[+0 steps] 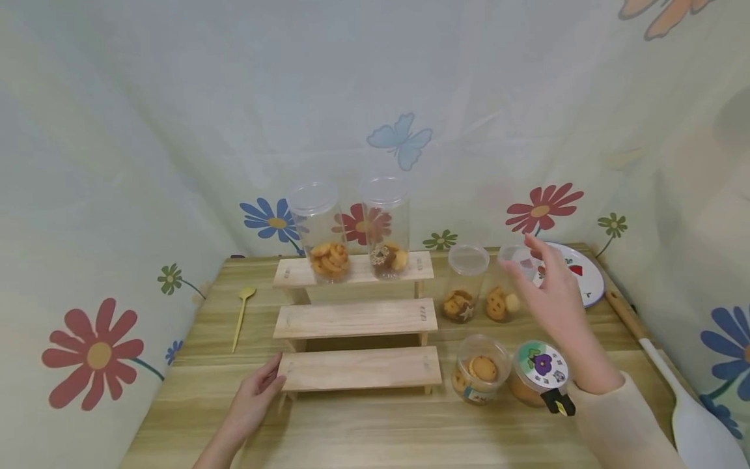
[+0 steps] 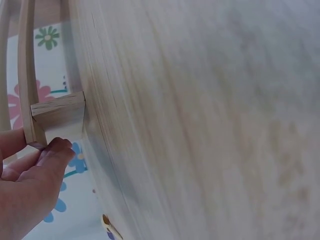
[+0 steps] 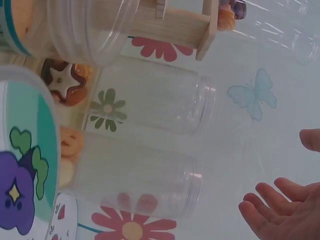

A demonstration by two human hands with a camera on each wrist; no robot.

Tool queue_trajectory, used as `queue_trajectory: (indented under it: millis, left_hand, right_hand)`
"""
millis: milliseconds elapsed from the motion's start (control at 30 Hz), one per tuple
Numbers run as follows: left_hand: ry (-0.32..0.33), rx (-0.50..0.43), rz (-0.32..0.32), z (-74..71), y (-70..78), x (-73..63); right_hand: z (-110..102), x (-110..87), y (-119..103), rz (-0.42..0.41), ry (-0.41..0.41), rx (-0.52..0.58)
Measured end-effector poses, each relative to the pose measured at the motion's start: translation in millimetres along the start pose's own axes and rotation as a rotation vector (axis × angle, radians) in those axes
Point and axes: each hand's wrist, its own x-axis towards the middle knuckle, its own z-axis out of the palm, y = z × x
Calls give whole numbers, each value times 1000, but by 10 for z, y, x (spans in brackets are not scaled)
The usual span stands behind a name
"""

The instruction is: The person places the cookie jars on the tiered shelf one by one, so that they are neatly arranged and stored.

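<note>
My left hand [image 1: 253, 398] is at the left end of the lowest step of a three-step wooden display stand [image 1: 360, 368]. In the left wrist view its thumb and fingers pinch the end of that board [image 2: 33, 132]. My right hand [image 1: 553, 293] hovers in front of a tall clear cookie jar [image 1: 498, 304], thumb and fingers spread apart, holding nothing. Beside that jar stands another tall jar [image 1: 459, 305] with a star-shaped cookie. Two tall lidded jars, one with swirled cookies [image 1: 331, 260], the other with mixed cookies [image 1: 389, 257], stand on the top step.
Nearer me are a short jar [image 1: 480, 371] of round cookies and a jar with a purple-flower lid [image 1: 541, 366]. A patterned plate [image 1: 588, 277] lies behind my right hand, and a white spatula [image 1: 700, 423] at the right edge. A yellow spoon [image 1: 241, 319] lies left of the stand.
</note>
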Motion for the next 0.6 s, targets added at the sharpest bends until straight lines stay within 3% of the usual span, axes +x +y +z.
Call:
queue_trajectory:
  millis: [267,600]
  left_hand:
    - [11,2,-6,-5,-4,-2]
    - [11,-21,20,2,-18,-1]
  right_hand:
    - [-111,91,243,21,23,-83]
    - [-91,197,549,105,-132,-89]
